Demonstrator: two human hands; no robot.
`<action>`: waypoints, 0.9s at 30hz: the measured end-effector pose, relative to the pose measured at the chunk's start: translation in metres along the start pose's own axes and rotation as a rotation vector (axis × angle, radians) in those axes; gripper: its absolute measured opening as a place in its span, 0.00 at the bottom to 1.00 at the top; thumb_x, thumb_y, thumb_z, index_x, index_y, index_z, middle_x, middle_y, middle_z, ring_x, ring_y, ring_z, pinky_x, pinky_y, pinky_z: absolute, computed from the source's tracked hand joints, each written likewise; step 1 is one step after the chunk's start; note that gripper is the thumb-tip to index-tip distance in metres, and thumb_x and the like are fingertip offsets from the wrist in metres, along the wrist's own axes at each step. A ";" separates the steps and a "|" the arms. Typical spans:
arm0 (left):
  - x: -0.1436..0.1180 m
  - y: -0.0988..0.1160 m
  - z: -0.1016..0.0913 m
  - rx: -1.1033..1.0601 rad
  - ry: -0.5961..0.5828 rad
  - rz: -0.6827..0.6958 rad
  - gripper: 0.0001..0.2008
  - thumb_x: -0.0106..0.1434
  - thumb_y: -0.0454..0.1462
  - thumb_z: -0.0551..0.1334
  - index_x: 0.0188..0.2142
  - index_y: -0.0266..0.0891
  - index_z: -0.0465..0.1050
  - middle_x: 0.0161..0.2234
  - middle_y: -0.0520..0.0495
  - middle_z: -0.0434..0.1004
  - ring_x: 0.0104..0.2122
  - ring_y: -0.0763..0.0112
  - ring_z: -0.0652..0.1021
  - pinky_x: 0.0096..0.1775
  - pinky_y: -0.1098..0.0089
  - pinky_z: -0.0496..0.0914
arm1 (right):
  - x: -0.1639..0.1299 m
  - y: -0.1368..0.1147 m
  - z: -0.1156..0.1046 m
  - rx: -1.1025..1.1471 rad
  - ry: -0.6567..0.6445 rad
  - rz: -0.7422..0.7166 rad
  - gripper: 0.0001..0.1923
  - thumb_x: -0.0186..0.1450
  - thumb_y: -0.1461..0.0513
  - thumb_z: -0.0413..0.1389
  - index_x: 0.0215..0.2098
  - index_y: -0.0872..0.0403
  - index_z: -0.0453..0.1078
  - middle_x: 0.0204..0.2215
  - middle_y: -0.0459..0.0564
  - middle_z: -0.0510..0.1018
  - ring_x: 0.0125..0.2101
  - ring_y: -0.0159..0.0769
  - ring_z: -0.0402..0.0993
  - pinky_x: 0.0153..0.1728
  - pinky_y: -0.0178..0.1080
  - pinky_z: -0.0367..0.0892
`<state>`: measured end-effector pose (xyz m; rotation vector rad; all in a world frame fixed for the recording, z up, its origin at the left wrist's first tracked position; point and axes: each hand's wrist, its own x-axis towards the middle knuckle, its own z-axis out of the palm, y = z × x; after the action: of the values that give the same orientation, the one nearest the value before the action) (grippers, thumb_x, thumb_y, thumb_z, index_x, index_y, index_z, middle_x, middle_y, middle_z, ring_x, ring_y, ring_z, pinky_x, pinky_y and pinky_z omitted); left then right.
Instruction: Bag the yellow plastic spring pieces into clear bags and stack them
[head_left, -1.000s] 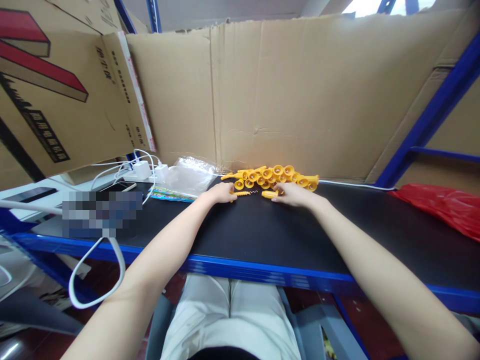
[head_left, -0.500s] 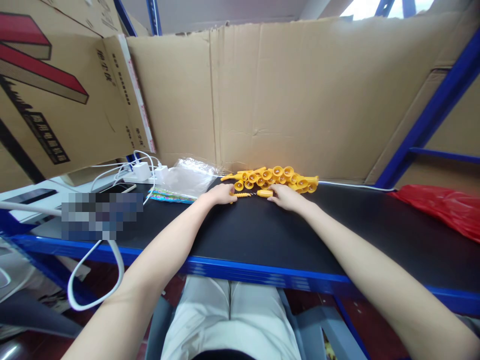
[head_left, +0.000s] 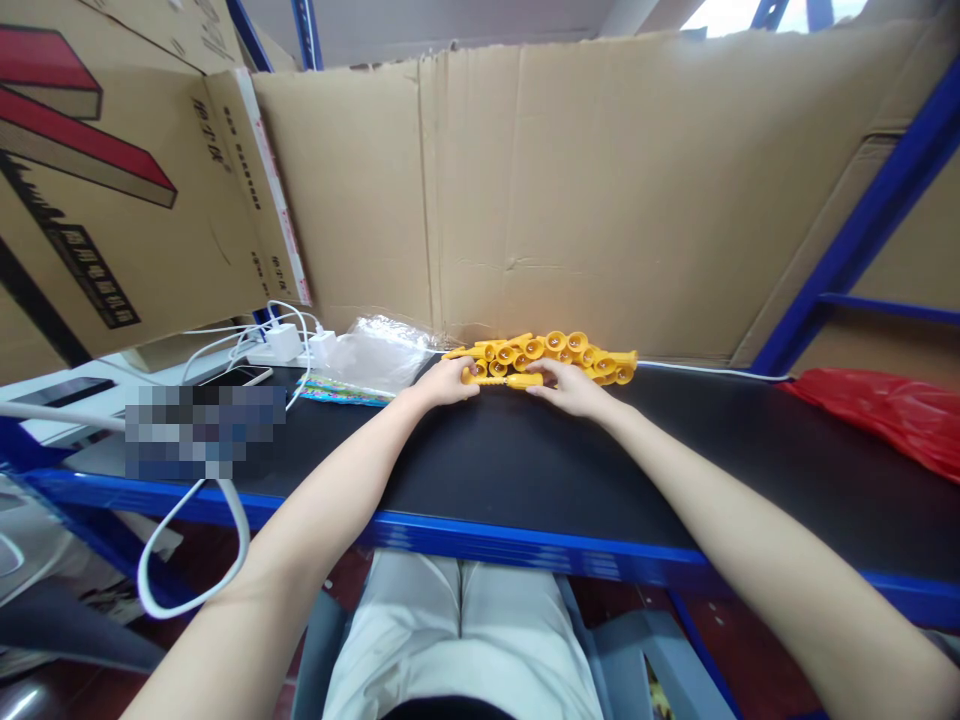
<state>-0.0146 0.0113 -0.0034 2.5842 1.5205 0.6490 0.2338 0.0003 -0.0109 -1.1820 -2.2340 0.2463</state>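
Note:
My left hand (head_left: 447, 381) is closed around the left end of a yellow plastic piece with a ridged shaft (head_left: 491, 381). At the shaft's right end sits a smooth yellow handle-like piece (head_left: 524, 380), and the two look joined in one line. My right hand (head_left: 568, 388) has its thumb and fingers around the right end of that smooth piece. Just behind both hands lies a pile of yellow plastic pieces with cup-shaped ends (head_left: 555, 342), small metal bits showing inside the cups.
Clear plastic bags (head_left: 382, 355) lie left of the pile, beside white chargers and cables (head_left: 282, 342). A red plastic bag (head_left: 877, 410) is at the right. Cardboard (head_left: 600, 200) walls the back of the black tabletop (head_left: 525, 470), which has a blue metal front edge (head_left: 525, 545).
The ridged shaft and the smooth yellow piece have come together; the metal spiral between them no longer shows. My right hand has shifted slightly left and its grip looks looser.

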 end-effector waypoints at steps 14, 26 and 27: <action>-0.001 0.009 -0.005 0.001 0.095 0.036 0.12 0.49 0.40 0.57 0.34 0.38 0.70 0.27 0.49 0.73 0.28 0.71 0.71 0.30 0.72 0.62 | -0.002 -0.011 -0.005 -0.112 0.109 -0.173 0.17 0.61 0.60 0.51 0.49 0.53 0.61 0.46 0.53 0.69 0.42 0.38 0.69 0.46 0.44 0.64; -0.002 0.012 -0.009 0.048 0.163 0.045 0.15 0.51 0.43 0.57 0.38 0.40 0.69 0.29 0.49 0.73 0.28 0.70 0.72 0.30 0.73 0.62 | 0.003 -0.013 -0.009 0.277 0.127 -0.004 0.21 0.57 0.58 0.55 0.48 0.52 0.60 0.49 0.54 0.67 0.40 0.36 0.71 0.44 0.44 0.67; -0.003 0.012 -0.009 0.063 0.171 0.038 0.16 0.52 0.43 0.57 0.39 0.41 0.69 0.30 0.49 0.73 0.29 0.69 0.72 0.31 0.72 0.63 | 0.003 -0.012 -0.009 0.338 0.117 0.008 0.22 0.56 0.59 0.56 0.48 0.52 0.60 0.50 0.54 0.65 0.40 0.35 0.71 0.44 0.43 0.67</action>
<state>-0.0098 0.0018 0.0072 2.6719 1.5658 0.8599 0.2298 -0.0051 0.0028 -0.9959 -1.9901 0.5222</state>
